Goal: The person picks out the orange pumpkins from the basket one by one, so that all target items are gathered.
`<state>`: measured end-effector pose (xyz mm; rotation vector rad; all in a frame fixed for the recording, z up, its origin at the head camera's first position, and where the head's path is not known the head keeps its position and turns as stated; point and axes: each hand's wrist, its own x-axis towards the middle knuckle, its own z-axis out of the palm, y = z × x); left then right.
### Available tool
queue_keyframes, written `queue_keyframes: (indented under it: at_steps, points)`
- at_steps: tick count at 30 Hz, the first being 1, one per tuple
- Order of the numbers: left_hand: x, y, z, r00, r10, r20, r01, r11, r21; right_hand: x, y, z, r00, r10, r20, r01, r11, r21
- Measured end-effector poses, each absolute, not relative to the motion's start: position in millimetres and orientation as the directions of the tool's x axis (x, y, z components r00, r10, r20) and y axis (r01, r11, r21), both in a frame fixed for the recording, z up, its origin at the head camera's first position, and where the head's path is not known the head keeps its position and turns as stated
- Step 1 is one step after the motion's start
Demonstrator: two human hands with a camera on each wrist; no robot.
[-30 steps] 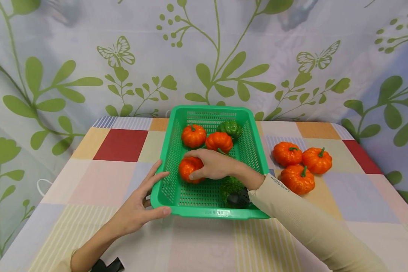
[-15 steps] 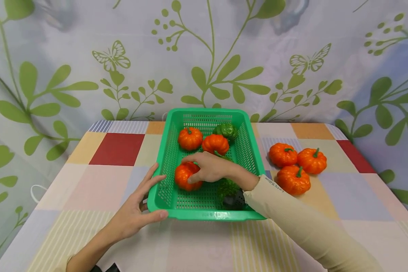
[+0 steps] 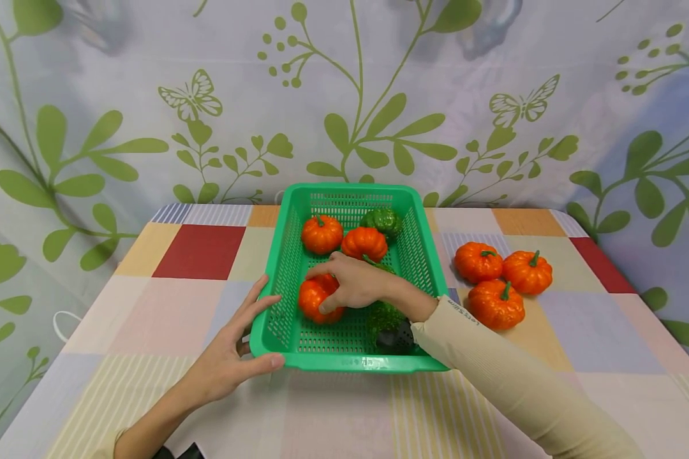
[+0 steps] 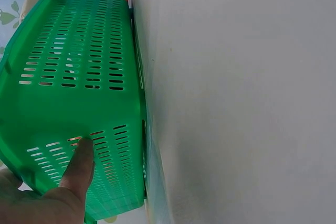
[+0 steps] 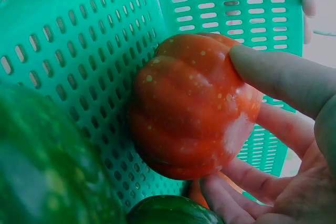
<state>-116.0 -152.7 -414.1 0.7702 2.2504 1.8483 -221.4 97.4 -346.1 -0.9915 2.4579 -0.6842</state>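
My right hand [image 3: 353, 282] reaches into a green plastic basket [image 3: 356, 364] and grips a small orange pumpkin [image 3: 316, 299] near its left wall. In the right wrist view, the thumb and fingers hold this pumpkin [image 5: 189, 103] from one side, close to the slotted basket surface. My left hand [image 3: 229, 354] holds the basket's near left corner, thumb on the front rim and fingers at the left rim. A finger touches the outer wall in the left wrist view. Two other orange pumpkins [image 3: 322, 234] [image 3: 365, 243] and a green pumpkin [image 3: 382, 222] lie farther back in the basket.
Partly under my right forearm, another green vegetable [image 3: 381, 319] lies in the basket, beside a black object [image 3: 396, 338]. Three orange pumpkins [image 3: 496, 305] sit together on the patchwork tablecloth [image 3: 201, 252] to the right. A leaf-patterned curtain [image 3: 229, 115] hangs behind the table.
The head view has shifted slightly. Both hands keep nearly the same places, the right on the pumpkin and the left at the basket corner. The pumpkin has barely moved.
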Motion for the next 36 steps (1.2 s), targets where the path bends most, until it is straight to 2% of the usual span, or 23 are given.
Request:
queue_keyframes:
  at_steps: [14,25,36]
  points:
    - [-116.0,-152.9,-414.7,-0.859,0.462,0.219,0.300,0.109,0.948,-222.5,97.0,-349.1,-0.693,-0.707,-0.146,-0.520,0.629,-0.578]
    - [-116.2,-153.4,-414.4,-0.859,0.461,0.224,0.299,0.096,0.950,-222.7,94.9,-343.9,-0.776,-0.630,-0.041,-0.441,0.587,-0.679]
    - [-116.4,-152.7,-414.5,-0.860,0.460,0.223,0.302,0.105,0.948,-221.7,95.7,-339.1,-0.785,-0.618,0.045,-0.419,0.475,-0.774]
